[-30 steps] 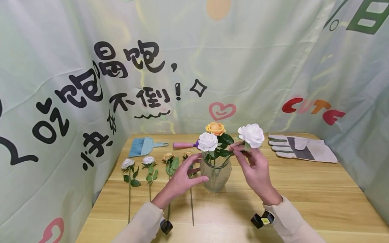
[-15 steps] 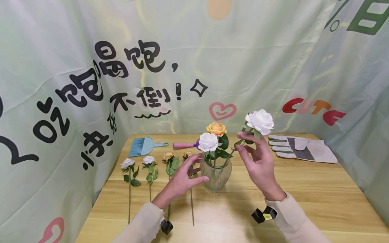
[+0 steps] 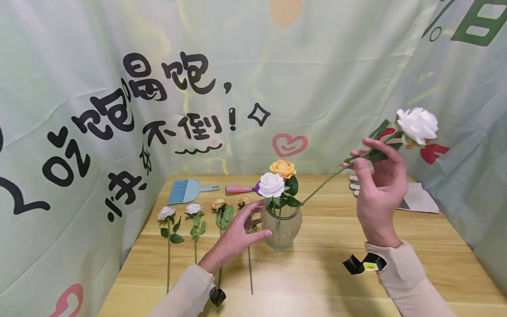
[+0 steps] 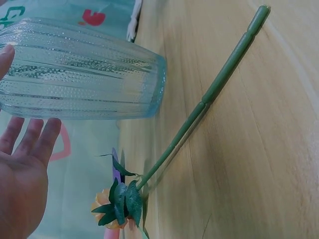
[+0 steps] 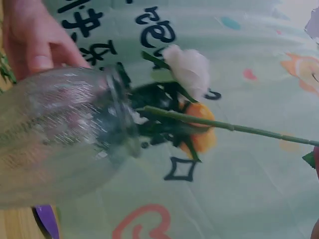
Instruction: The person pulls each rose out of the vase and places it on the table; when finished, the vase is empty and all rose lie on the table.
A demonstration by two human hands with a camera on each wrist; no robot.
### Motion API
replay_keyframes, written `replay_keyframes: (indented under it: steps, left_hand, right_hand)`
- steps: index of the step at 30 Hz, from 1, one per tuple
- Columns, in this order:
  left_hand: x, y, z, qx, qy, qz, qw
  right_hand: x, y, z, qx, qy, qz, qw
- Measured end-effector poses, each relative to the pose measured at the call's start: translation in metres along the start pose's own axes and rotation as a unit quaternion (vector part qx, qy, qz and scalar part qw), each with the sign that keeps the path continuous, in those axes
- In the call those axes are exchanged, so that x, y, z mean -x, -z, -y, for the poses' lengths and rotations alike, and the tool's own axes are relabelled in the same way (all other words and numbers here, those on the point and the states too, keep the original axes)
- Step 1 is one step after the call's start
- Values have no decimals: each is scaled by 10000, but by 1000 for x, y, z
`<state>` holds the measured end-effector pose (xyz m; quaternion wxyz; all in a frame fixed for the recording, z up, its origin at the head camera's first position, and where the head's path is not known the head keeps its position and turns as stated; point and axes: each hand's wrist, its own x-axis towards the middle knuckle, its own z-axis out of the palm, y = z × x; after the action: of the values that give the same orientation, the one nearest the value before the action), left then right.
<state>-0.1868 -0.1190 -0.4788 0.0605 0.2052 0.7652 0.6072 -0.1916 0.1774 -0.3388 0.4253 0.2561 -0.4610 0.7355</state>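
Observation:
My right hand is raised right of the glass vase and pinches the stem of a white rose. The rose tilts up to the right. In the right wrist view its stem has its cut end outside the vase mouth. Inside the vase stand another white rose and an orange rose. My left hand holds the vase's left side, thumb in front; the left wrist view shows the fingers along the glass.
On the table's left lie two white roses and two yellow-orange roses, stems towards me. Behind them are a blue brush and a pink-handled tool with a purple part. A work glove lies at the back right.
My right hand has moved up and right with the white rose, drawing its stem out of the vase. My left hand and the vase have stayed in place.

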Motion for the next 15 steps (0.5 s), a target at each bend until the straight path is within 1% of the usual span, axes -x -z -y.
replay_keyframes:
  steps: [2,4,7,9,11,12,13,15]
  left_hand:
    - [0,0,0,12,9,-5,10000]
    - [1,0,0,18,12,-4,10000]
    - [1,0,0,35,18,4,10000]
    - [1,1,0,41,17,6,10000]
    - [1,1,0,40,21,4,10000]
    - [1,1,-1,37,21,3,10000]
    - [0,1,-1,30,19,4,10000]
    - [0,1,-1,33,17,8,10000]
  right_hand:
    - [-3,7,1,41,-87,-192,9998]
    - [-5,15,0,189,-216,-208,9994]
    - [-2,29,-2,430,-528,-24,9977]
    - [1,38,-5,569,-817,148,9949]
    - [7,48,-8,748,-1159,366,9898]
    - [10,52,-10,909,-1331,500,9857]
    - [13,57,-12,1046,-1498,631,9811]
    - [21,67,-16,1441,-1783,985,9684]
